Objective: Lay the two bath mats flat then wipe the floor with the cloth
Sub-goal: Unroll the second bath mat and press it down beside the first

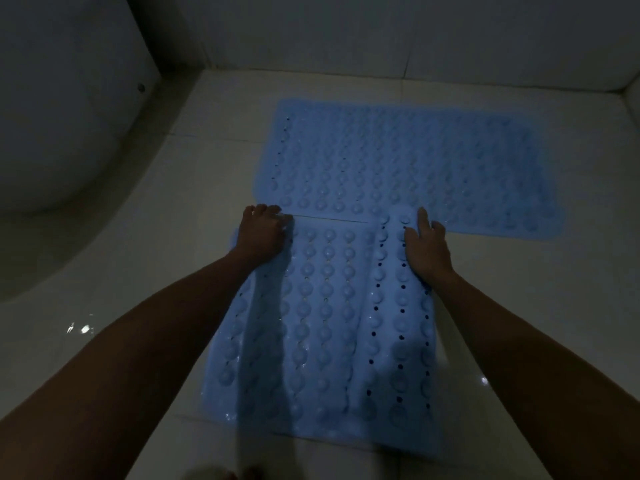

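Head view looks down on a dim tiled floor (145, 258) where two blue studded bath mats lie end to side. The far mat (408, 161) lies flat and crosswise near the back wall (346, 29). The near mat (322, 323) runs lengthwise toward the camera, and its far edge meets the far mat's near edge.

The left hand (263, 233) rests on the near mat's far left corner. Its fingers (268, 211) are curled down over that corner, right at the seam between the mats; whether they pinch the edge or only press on it I cannot tell.

The right hand (427, 247) lies on the near mat's right side, near its far end. Its fingers are mostly straight and loosely spread, holding nothing, with one finger (423, 218) pointing toward the far mat. Just left of this hand a raised ridge (393, 258) runs along the near mat, so that part is not flat; the ridge's far end overlaps the edge of the far mat. The mat's right edge runs beneath the hand and wrist.

A white curved fixture (59, 116) fills the upper left, beside the floor. Small wet glints (85, 329) show on the tiles left of the left forearm (156, 341).
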